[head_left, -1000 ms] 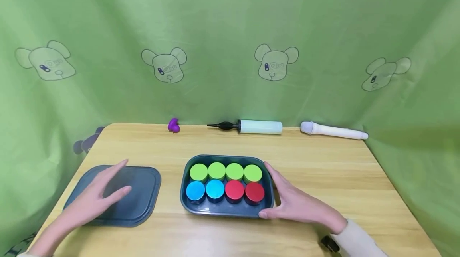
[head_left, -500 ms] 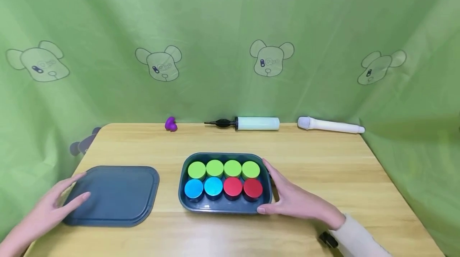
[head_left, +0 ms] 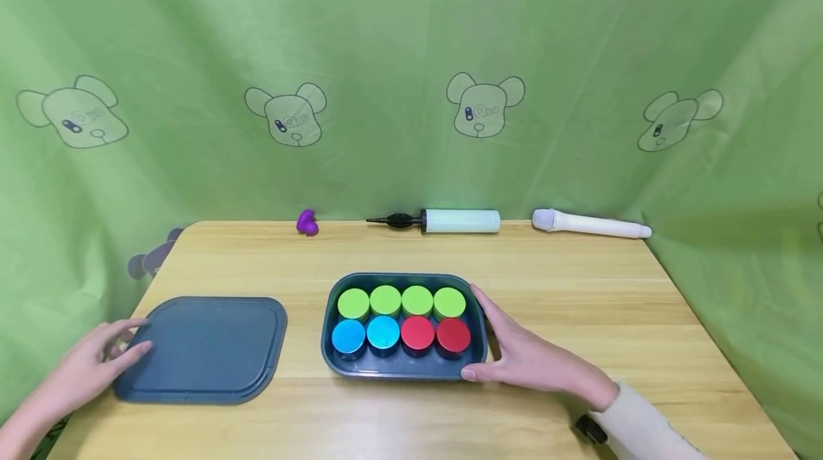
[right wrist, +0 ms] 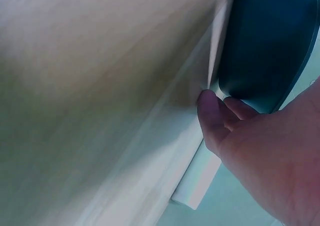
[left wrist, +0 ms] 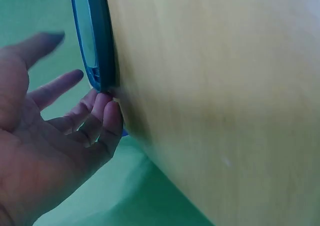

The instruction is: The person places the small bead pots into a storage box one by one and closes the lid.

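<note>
A dark blue-grey rectangular box (head_left: 411, 368) sits mid-table in the head view. Inside stand several short cylinders in two rows: green-topped ones (head_left: 386, 300) behind, two blue-topped (head_left: 349, 336) and two red-topped (head_left: 453, 336) in front. My right hand (head_left: 534, 363) grips the box's right end, thumb at the front corner and forefinger along the back corner. A flat dark lid (head_left: 206, 349) lies on the left. At its left edge is my left hand (head_left: 83, 371); in the left wrist view fingertips (left wrist: 112, 113) touch the edge from below, the thumb raised apart.
Along the back edge of the wooden table (head_left: 398, 424) lie a purple object (head_left: 307, 222), a hand pump (head_left: 459, 221) with a black nozzle, and a white microphone-shaped stick (head_left: 591, 223). Green curtain (head_left: 386, 31) surrounds the back and sides.
My left hand has moved left from above the lid to its left edge, where the fingers now reach the rim. The right hand stays at the box.
</note>
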Tool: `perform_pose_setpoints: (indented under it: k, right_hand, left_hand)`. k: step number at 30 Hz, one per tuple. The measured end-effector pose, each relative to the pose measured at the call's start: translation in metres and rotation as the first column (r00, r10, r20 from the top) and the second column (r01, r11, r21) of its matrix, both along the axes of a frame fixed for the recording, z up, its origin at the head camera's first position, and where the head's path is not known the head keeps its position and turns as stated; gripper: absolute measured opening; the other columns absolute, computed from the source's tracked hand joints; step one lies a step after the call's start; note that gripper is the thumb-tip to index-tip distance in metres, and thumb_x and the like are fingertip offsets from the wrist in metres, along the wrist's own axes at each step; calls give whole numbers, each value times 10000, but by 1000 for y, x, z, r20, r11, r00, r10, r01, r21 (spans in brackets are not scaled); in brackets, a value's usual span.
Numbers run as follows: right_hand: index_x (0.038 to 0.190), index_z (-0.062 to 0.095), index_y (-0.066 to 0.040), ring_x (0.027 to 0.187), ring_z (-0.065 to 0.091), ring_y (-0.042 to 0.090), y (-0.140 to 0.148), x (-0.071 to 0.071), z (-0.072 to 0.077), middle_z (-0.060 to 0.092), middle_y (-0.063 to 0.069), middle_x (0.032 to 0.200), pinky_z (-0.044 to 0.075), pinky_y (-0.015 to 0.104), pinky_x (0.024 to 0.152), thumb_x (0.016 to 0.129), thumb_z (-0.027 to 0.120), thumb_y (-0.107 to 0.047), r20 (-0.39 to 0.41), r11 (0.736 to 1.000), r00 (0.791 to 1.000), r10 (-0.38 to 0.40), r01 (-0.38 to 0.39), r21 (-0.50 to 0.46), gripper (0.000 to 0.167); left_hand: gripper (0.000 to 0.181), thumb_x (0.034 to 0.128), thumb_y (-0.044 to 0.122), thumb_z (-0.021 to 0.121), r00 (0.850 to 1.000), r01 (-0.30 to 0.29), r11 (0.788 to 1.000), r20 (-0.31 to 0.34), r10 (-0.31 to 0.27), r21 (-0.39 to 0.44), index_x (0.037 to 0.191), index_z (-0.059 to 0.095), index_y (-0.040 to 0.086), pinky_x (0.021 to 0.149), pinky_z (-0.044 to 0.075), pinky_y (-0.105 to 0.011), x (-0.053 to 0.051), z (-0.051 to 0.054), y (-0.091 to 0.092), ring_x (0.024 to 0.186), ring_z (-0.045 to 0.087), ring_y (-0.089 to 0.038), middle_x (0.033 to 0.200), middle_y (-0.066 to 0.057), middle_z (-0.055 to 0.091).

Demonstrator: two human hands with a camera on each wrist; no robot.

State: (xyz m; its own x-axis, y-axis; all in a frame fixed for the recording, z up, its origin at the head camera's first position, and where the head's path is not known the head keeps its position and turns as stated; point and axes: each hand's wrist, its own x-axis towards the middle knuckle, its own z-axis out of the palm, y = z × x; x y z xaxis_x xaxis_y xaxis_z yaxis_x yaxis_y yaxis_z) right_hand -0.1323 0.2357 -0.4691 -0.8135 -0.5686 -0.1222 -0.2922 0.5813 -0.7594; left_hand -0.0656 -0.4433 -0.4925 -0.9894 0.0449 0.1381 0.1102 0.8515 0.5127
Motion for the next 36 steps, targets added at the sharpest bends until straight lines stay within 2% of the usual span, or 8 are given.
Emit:
perform_pose_setpoints:
  k: [10,21,26,28,29,32,35,36]
  right_hand:
    - [1766,-45,-292,1629,206,388,-2,-1,-2,121,103,1808,330,662,1212,909,884,-534,14,1000,1000,5,-5,5,1287]
    - [1763,-48,-319,1614,249,391,1,-1,-4,177,108,1794,344,662,1203,908,886,-531,7,1000,1000,-3,3,-7,1284]
    - [1764,-48,-303,1610,251,411,-1,-1,-2,181,134,1791,344,674,1199,908,889,-525,7,1000,1000,-4,4,0,1289]
    - [1763,-48,-306,1611,248,415,-1,-2,-2,180,137,1791,334,677,1203,904,894,-518,4,1000,1000,-8,8,0,1293]
    - [1763,-48,-315,1611,250,414,0,-2,-2,184,133,1790,336,678,1202,902,896,-519,3,1000,1000,-10,10,2,1293]
    - [1760,-51,-331,1609,248,415,1,-2,-3,186,130,1788,338,688,1197,900,898,-519,1,1000,1000,-10,10,0,1295]
    - [1759,-48,-340,1614,240,404,1,-3,-4,182,118,1790,335,684,1202,893,903,-520,3,1000,1000,-9,9,-1,1298]
    - [1759,-47,-338,1615,240,403,1,-3,-4,182,116,1790,335,684,1201,893,903,-522,2,1000,1000,-6,6,-1,1299]
  left_hand:
    - [420,876,-203,720,995,2,1000,-99,-1,6,1289,667,-141,565,417,-284,-3,-9,-4,676,467,-25,917,-60,602]
    - [409,929,-194,655,999,-32,999,-6,33,26,1335,655,-142,558,503,-278,-7,-4,-5,687,587,-33,869,-70,695]
    - [382,1019,-108,629,994,-68,978,98,49,199,1396,668,-57,578,542,-285,-3,-3,-12,723,613,-47,966,-125,725]
    - [390,1073,-36,618,985,-84,932,170,24,352,1414,720,122,587,538,-286,-2,-4,-18,720,611,-68,1007,-75,743]
    - [409,1098,-12,597,978,-87,885,210,-12,458,1416,732,208,614,560,-291,-1,-5,-22,742,645,-89,1028,-58,753]
    - [518,1140,-12,515,948,-92,670,271,-168,737,1404,727,380,739,625,-310,0,-6,-31,846,737,-166,1067,-15,779]
    - [575,1144,-79,417,909,-81,457,254,-331,886,1475,703,293,907,622,-358,2,-10,-39,1044,776,-224,1192,-74,777]
    - [587,1142,-93,398,900,-72,416,239,-364,906,1501,684,272,929,614,-374,3,-12,-40,1075,772,-236,1218,-89,772]
